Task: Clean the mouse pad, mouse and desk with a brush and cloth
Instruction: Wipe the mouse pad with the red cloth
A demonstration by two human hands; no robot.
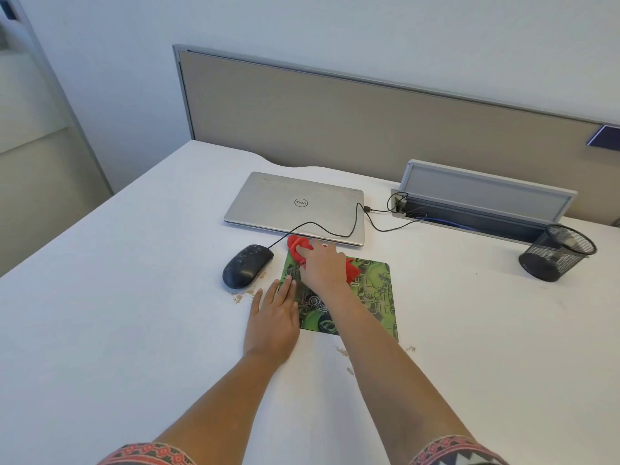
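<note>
A green mouse pad (369, 297) with letters on it lies flat near the middle of the white counter (134, 297). The right hand (323, 266) is on the pad's far left corner. Its fingers are bent down over a bunched-up red cloth (297, 246) and grip it. Bits of the cloth stick out on both sides of the hand, and one bit pokes past the pad's far edge. The left hand (273, 317) lies flat with straight fingers. Its fingertips rest on the left edge of the pad and the rest of it is on the counter.

A black mouse (247, 266) sits on the counter just beside the pad's left edge. It has pale, dusty marks on top. Its thin black wire (322, 226) runs over to a closed silver laptop (295, 206), which lies behind the pad, toward the far edge of the counter. Small brown crumbs (239, 298) lie on the counter by the mouse, and a few more crumbs lie by the pad's near edge.

Toward the far right of the counter stands a black mesh cup (557, 253). Behind it is a grey cable box (486, 189) with its lid up.
</note>
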